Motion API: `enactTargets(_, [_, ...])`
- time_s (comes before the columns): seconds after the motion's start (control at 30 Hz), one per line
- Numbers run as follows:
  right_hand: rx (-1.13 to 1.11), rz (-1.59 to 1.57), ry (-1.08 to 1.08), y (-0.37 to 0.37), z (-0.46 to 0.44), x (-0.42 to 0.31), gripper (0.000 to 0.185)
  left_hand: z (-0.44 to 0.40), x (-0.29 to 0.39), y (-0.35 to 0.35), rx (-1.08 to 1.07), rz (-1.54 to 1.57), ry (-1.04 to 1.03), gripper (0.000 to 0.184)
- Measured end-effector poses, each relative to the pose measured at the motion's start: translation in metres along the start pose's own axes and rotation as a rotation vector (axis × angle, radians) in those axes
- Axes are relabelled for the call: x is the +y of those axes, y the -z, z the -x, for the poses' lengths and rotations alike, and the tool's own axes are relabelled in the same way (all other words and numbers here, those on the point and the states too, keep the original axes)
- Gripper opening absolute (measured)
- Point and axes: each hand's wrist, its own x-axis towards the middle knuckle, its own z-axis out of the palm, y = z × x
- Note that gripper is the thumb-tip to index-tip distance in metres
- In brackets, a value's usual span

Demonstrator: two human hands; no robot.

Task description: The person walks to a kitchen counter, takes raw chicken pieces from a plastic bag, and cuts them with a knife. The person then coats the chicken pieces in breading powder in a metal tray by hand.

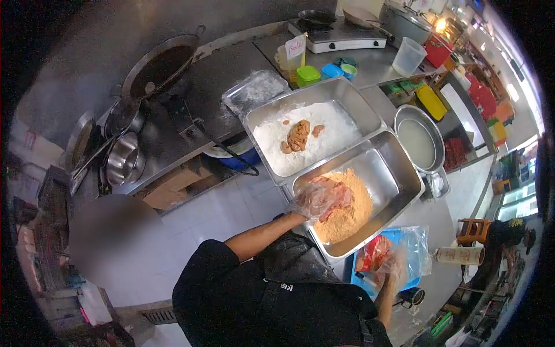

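Note:
My left hand (315,201), in a clear plastic glove, is closed on raw meat (341,198) over orange-brown crumbs (347,222) in a deep steel tray (407,182). My right hand (394,267), also in a clear glove, is at the blue tray (361,281), beside raw meat in red and clear packaging (376,251); its fingers are blurred, and what they hold is hard to tell. Next to the crumb tray, another steel tray (352,95) holds white flour (277,139) with a pile of brownish coated pieces (299,136) on it.
A round steel pot (437,139) of cloudy liquid stands right of the trays. A floury flat tray (231,92), green-lidded box (308,74) and stove (347,40) are farther back. A wok (153,66) and steel bowls (124,159) are at left.

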Motion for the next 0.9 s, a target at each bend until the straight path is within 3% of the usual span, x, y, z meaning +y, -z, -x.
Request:
enactTargets(0.23, [0.000, -0.013, 0.074, 0.003, -0.011, 0.013, 0.021, 0.013, -0.009, -0.012, 0.037, -0.025, 0.082, 0.032])
enactTargets(0.3, [0.016, -0.044, 0.118, 0.004, -0.007, 0.023, 0.021, 0.001, 0.020, 0.010, -0.220, 0.163, 0.472, 0.033])
enactTargets(0.33, [0.024, -0.058, 0.132, 0.004, -0.001, 0.033, 0.021, 0.010, 0.008, 0.006, -0.205, -0.053, 0.254, 0.032])
enactTargets(0.47, [0.038, -0.181, 0.203, 0.000, 0.011, 0.084, 0.021, 0.021, -0.024, -0.018, 0.037, -0.019, 0.071, 0.022])
enactTargets(0.53, [0.007, -0.354, 0.317, -0.018, 0.009, 0.133, 0.020, 0.040, -0.071, -0.038, 0.035, -0.099, 0.063, 0.023])
enactTargets(0.6, [0.075, -0.116, 0.053, -0.008, 0.030, 0.079, 0.021, 0.072, -0.167, -0.081, -0.051, -0.248, 0.054, 0.026])
enactTargets(0.67, [0.089, -0.014, -0.077, -0.010, 0.036, 0.056, 0.021, 0.019, -0.050, -0.027, -0.008, -0.139, 0.018, 0.019])
enactTargets(0.77, [0.089, 0.038, -0.169, -0.016, 0.036, 0.035, 0.021, 0.025, -0.070, -0.039, -0.039, -0.032, -0.039, 0.028])
enactTargets(0.83, [0.090, 0.038, -0.201, -0.015, 0.037, 0.027, 0.021, 0.017, -0.060, -0.036, -0.122, -0.017, -0.065, 0.025])
enactTargets(0.9, [0.097, -0.006, -0.221, -0.010, 0.039, 0.026, 0.022, 0.015, -0.057, -0.041, -0.058, -0.054, -0.183, 0.024])
